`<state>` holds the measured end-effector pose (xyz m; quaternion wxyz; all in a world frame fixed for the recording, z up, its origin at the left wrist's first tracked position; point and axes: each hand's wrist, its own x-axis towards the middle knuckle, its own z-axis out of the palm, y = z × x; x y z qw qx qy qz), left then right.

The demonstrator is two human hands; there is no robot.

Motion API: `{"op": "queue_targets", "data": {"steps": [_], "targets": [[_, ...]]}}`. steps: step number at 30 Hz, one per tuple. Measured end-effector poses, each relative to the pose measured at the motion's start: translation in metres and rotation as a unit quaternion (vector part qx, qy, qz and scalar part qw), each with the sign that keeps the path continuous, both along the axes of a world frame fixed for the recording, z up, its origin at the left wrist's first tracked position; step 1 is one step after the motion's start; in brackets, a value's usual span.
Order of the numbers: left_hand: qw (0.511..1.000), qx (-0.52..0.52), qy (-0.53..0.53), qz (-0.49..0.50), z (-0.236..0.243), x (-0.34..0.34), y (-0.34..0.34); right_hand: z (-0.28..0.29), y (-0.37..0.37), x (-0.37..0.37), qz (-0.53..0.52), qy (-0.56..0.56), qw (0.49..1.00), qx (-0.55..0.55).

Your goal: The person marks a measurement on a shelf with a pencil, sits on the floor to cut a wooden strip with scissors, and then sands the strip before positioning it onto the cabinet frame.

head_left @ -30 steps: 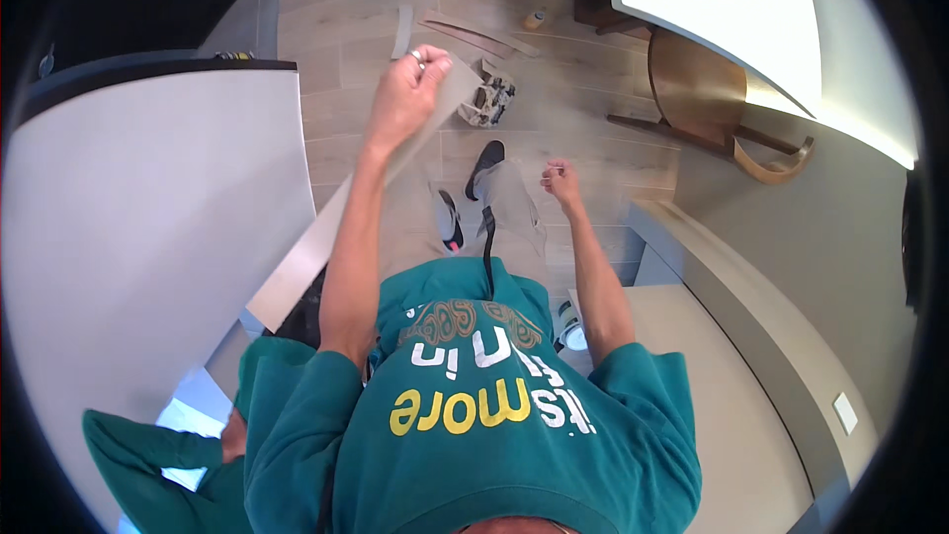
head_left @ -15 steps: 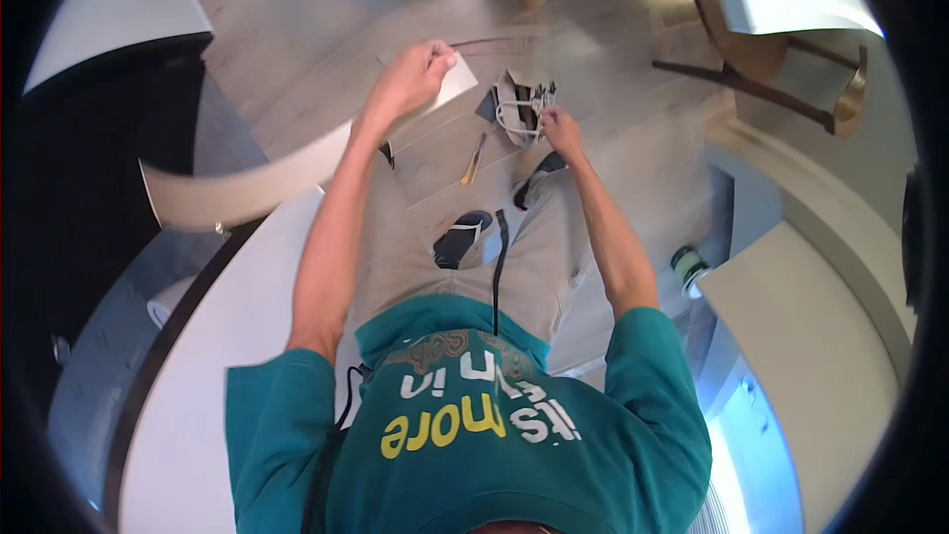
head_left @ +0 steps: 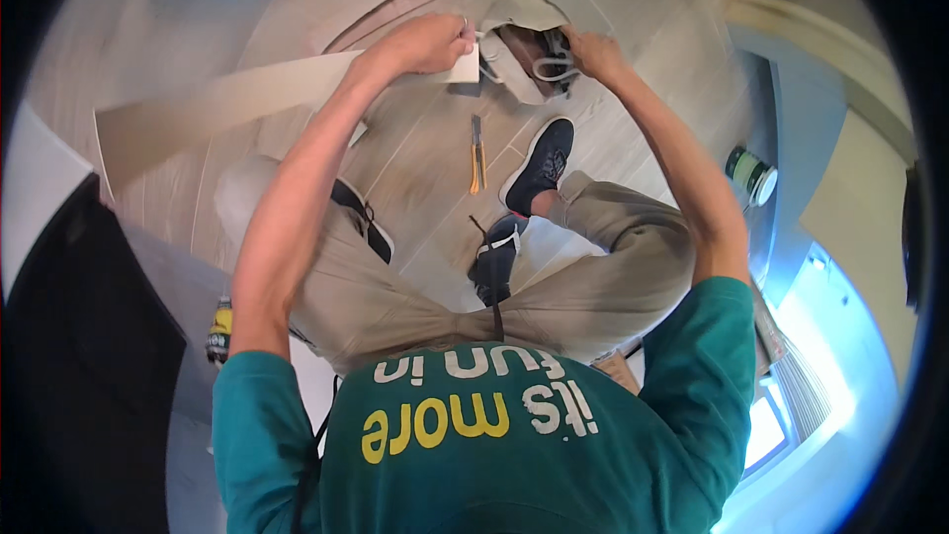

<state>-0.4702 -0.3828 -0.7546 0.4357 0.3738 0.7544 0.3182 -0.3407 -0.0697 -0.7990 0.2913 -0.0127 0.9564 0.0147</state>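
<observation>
Head view, looking straight down over a seated person in a teal shirt [head_left: 514,455] and tan trousers. Far left: a dark panel [head_left: 79,356], and just right of it a small yellow-and-black object [head_left: 218,328] on the floor, too small to identify. Left forearm runs up from the shoulder to the left hand [head_left: 427,43], whose fingers are curled and closed on the end of a long pale plank [head_left: 237,104]; the plank stretches away to the left, raised above the wood-look floor [head_left: 425,153]. A ring shows on one finger.

Centre, between the legs: a yellow-handled knife [head_left: 477,156] lies on the floor, apart from both hands. Beside it, two dark shoes [head_left: 539,166], one ahead of the other.

Above the knife, a pale cloth bag [head_left: 519,49] sits between the two hands, with something dark and a light loop showing inside its mouth. Right hand [head_left: 591,51] rests at the bag's right edge, fingers bent inward on the fabric or its contents; cannot tell exactly which.

Right side: a green-and-white can [head_left: 751,170] stands on the floor near a pale wall edge, well apart from the hands.
</observation>
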Motion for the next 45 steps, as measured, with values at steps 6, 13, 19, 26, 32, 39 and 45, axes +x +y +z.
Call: {"op": "queue_targets", "data": {"steps": [6,13,19,26,32,39,45], "targets": [[0.979,-0.032,0.045,-0.197,-0.02,0.013,0.055,-0.014,0.038,0.031,0.067,0.164,0.981,0.073],[0.939,0.032,0.125,-0.319,-0.062,0.052,0.077,-0.023,-0.018,0.004,-0.159,0.059,0.968,-0.183],[0.94,0.236,0.199,-0.144,-0.161,0.061,0.046,-0.097,-0.044,0.026,-0.164,0.041,0.984,-0.059],[0.943,0.036,0.246,-0.22,-0.127,0.017,0.057,-0.076,-0.015,0.026,-0.155,0.01,0.988,-0.018],[0.94,0.046,0.203,-0.271,-0.092,0.014,0.061,-0.054,-0.017,0.024,-0.161,-0.113,0.98,-0.026],[0.971,0.064,0.071,-0.218,-0.071,-0.032,0.052,-0.042,-0.064,0.027,-0.215,-0.143,0.955,-0.147],[0.982,0.055,0.022,-0.178,-0.059,-0.038,0.046,-0.103,-0.072,0.007,-0.164,0.039,0.985,-0.046]]}}
